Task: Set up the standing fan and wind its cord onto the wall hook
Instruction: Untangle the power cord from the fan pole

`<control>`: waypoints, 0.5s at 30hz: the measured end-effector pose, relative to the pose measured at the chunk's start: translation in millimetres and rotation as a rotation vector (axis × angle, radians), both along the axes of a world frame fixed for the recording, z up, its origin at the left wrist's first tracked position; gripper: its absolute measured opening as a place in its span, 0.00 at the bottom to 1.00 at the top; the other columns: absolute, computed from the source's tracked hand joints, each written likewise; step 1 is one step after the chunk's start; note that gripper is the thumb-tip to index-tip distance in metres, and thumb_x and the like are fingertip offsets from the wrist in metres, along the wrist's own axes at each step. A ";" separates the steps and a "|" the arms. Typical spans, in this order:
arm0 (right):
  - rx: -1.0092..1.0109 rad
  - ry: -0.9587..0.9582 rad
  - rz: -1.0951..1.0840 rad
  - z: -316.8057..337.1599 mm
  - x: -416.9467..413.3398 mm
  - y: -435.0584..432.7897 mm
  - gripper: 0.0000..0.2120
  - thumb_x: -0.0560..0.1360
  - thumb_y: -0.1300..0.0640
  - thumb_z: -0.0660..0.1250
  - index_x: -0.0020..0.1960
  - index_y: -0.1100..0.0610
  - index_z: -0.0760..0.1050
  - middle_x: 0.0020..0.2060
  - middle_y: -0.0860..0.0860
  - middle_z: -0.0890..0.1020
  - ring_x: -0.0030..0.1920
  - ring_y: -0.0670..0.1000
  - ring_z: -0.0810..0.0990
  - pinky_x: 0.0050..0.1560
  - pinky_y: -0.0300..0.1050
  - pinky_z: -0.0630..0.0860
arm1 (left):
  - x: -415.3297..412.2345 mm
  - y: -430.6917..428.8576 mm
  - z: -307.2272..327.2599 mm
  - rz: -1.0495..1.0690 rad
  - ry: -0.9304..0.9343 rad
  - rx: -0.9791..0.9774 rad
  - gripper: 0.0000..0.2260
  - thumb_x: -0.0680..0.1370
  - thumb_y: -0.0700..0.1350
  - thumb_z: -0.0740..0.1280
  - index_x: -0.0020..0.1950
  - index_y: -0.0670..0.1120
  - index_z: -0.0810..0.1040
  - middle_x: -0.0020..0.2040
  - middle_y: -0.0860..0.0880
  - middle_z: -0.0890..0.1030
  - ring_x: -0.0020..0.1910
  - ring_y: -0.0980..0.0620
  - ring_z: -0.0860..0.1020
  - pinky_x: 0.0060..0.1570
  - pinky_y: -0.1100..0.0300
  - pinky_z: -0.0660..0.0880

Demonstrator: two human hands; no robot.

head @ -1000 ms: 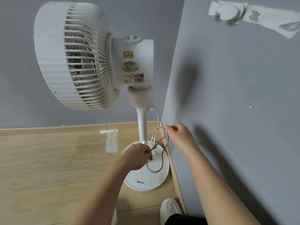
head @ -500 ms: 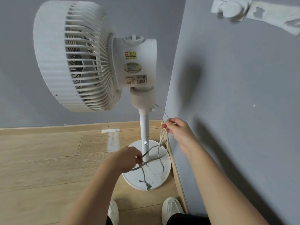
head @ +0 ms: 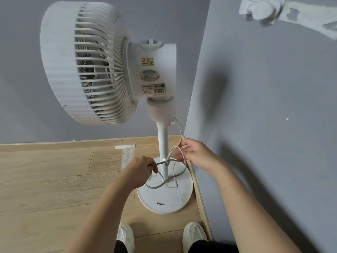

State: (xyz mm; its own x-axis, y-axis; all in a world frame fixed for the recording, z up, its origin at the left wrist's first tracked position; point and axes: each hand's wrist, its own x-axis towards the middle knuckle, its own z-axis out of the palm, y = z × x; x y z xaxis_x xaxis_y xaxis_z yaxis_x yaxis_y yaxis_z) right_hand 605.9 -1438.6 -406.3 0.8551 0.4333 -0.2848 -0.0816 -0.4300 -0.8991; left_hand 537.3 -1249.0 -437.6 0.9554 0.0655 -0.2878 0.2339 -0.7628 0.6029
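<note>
1. Head view, hands. The left hand sits at 8 o'clock of the fan pole. Its fingers are curled tight, with thumb and fingertips pinching the grey power cord. The right hand is at 3 o'clock of the pole, fingers bent close together and pinching a loop of the same cord. Both hands are slightly blurred.
2. Cord path: it leaves the fan neck at 12 o'clock of the right hand, drops to that hand, then crosses in front of the pole to the left hand. The pole stands between the two hands. Slack loops hang over the round base; contact with the base cannot be told.
3. The standing fan is upright on the wood floor in the wall corner, head facing 9 o'clock.
4. The white wall hook is on the grey wall at 1 o'clock of the frame, well apart from cord and hands. Torn white adhesive residue trails from it toward 4 o'clock.
5. Labels on the motor housing: a yellow sticker with a red logo, an oval sticker, and a rating label with a barcode. The text is too small to read.
6. White shoes are at 6 o'clock. White tape is on the floor at 11 o'clock of the left hand.
</note>
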 end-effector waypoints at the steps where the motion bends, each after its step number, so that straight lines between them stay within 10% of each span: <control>1: -0.066 -0.039 0.047 -1.9 -1.6 -0.5 0.12 0.75 0.71 0.58 0.49 0.58 0.76 0.49 0.58 0.84 0.42 0.49 0.83 0.40 0.27 0.75 | 0.0 -1.1 0.4 0.014 -0.019 -0.019 0.16 0.79 0.37 0.58 0.36 0.52 0.76 0.35 0.51 0.75 0.34 0.51 0.72 0.36 0.63 0.67; 9: -0.167 -0.095 0.190 -3.6 -5.8 -2.2 0.09 0.77 0.53 0.66 0.39 0.53 0.81 0.30 0.42 0.79 0.33 0.44 0.72 0.41 0.39 0.71 | 2.9 -8.3 4.5 0.149 -0.185 -0.106 0.05 0.76 0.40 0.67 0.46 0.46 0.83 0.41 0.49 0.82 0.40 0.50 0.77 0.38 0.64 0.70; 15: -0.233 0.017 0.207 5.7 -11.4 2.0 0.17 0.77 0.64 0.56 0.35 0.52 0.76 0.28 0.49 0.74 0.28 0.47 0.69 0.31 0.35 0.69 | 4.9 -16.7 5.9 0.093 -0.228 -0.153 0.08 0.76 0.38 0.67 0.49 0.49 0.83 0.41 0.54 0.80 0.41 0.55 0.76 0.40 0.68 0.70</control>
State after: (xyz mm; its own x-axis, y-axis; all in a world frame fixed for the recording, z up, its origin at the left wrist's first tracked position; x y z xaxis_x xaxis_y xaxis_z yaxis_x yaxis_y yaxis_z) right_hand 594.4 -1436.6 -400.6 0.7498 0.5192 -0.4102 0.0155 -0.6335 -0.7735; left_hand 542.2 -1265.8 -431.7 0.9886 0.1280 -0.0798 0.1438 -0.6402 0.7546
